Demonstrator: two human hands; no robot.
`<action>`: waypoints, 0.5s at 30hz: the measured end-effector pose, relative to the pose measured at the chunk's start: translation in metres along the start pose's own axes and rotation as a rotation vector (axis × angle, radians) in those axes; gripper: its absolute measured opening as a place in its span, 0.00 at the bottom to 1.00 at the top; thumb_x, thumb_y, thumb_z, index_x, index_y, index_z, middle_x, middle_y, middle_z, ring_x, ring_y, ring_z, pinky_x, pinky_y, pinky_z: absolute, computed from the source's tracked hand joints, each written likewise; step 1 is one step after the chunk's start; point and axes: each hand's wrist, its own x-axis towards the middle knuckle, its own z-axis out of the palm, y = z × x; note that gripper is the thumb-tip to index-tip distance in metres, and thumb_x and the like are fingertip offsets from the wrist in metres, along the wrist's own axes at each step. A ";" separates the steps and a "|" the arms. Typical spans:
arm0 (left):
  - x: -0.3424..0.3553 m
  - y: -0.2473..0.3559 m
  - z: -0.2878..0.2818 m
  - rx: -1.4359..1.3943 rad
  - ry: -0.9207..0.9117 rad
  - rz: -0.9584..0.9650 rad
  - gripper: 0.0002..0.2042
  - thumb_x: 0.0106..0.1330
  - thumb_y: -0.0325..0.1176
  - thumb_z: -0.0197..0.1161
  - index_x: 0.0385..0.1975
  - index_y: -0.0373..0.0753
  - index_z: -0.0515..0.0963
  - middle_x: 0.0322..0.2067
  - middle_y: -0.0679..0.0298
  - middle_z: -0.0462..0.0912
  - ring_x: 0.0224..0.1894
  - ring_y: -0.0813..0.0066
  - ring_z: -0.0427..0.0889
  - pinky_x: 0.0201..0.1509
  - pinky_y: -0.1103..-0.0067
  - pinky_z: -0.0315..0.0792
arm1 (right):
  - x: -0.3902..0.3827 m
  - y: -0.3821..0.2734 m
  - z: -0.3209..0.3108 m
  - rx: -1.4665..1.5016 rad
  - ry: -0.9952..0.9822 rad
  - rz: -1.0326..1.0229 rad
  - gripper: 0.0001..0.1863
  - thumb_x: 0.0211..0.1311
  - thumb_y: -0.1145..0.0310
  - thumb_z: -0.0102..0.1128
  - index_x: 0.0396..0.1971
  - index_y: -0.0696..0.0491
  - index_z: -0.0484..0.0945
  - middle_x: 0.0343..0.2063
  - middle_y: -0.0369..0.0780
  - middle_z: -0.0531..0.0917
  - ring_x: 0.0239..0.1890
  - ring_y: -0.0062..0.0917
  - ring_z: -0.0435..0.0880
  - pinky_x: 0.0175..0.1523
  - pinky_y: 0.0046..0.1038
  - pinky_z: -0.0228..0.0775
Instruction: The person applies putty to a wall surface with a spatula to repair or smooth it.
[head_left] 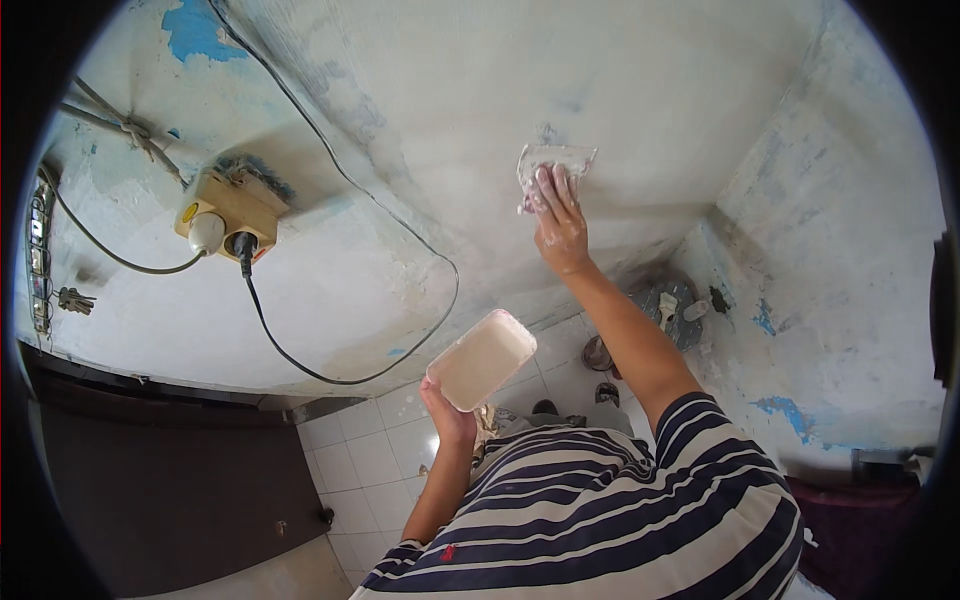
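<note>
My left hand (449, 410) grips the near left end of a pale rectangular tub (464, 341), which I hold tilted below the wall. Its inside looks coated in whitish paste. Up against the wall (660, 90), my right hand (560, 222) is closed on a flat putty scraper (562, 154) smeared with white filler. Its wide edge points upward and lies at the wall surface. White smears cover my right fingers. Patchy white and grey coating marks the wall around the scraper, with a darker spot just above it.
At the left, a cream socket box (236, 210) carries two plugs, and a black cable (330, 160) loops across the wall. Keys (76, 300) hang farther left. A dark panel (180, 490) stands lower left. Below are floor tiles (375, 455) and a round grey stool-like surface (650, 300) with items on it.
</note>
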 end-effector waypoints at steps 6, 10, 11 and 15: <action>0.002 -0.003 -0.017 -0.002 0.032 -0.038 0.25 0.78 0.56 0.49 0.61 0.43 0.70 0.59 0.62 0.77 0.62 0.63 0.78 0.64 0.63 0.75 | -0.057 -0.025 -0.029 0.178 -0.087 0.098 0.24 0.60 0.85 0.56 0.58 0.62 0.79 0.66 0.48 0.78 0.70 0.52 0.72 0.74 0.55 0.64; -0.002 0.008 0.002 0.016 -0.012 -0.024 0.25 0.77 0.56 0.49 0.61 0.44 0.70 0.58 0.63 0.78 0.61 0.64 0.78 0.61 0.63 0.77 | 0.004 -0.022 -0.066 0.248 0.221 0.126 0.27 0.58 0.88 0.55 0.60 0.62 0.78 0.65 0.49 0.79 0.66 0.54 0.77 0.74 0.55 0.62; -0.003 0.009 0.003 0.017 -0.013 -0.028 0.25 0.77 0.56 0.49 0.61 0.44 0.70 0.58 0.63 0.78 0.61 0.64 0.78 0.61 0.63 0.77 | 0.024 -0.019 -0.071 0.245 0.219 0.128 0.27 0.58 0.88 0.55 0.60 0.62 0.78 0.65 0.49 0.79 0.66 0.54 0.77 0.74 0.55 0.62; -0.003 0.011 0.015 -0.025 -0.079 -0.057 0.24 0.77 0.55 0.50 0.61 0.43 0.70 0.57 0.63 0.78 0.61 0.64 0.78 0.60 0.63 0.78 | 0.046 0.000 -0.038 0.050 0.196 0.036 0.25 0.58 0.87 0.55 0.58 0.61 0.79 0.65 0.48 0.78 0.70 0.51 0.72 0.74 0.52 0.64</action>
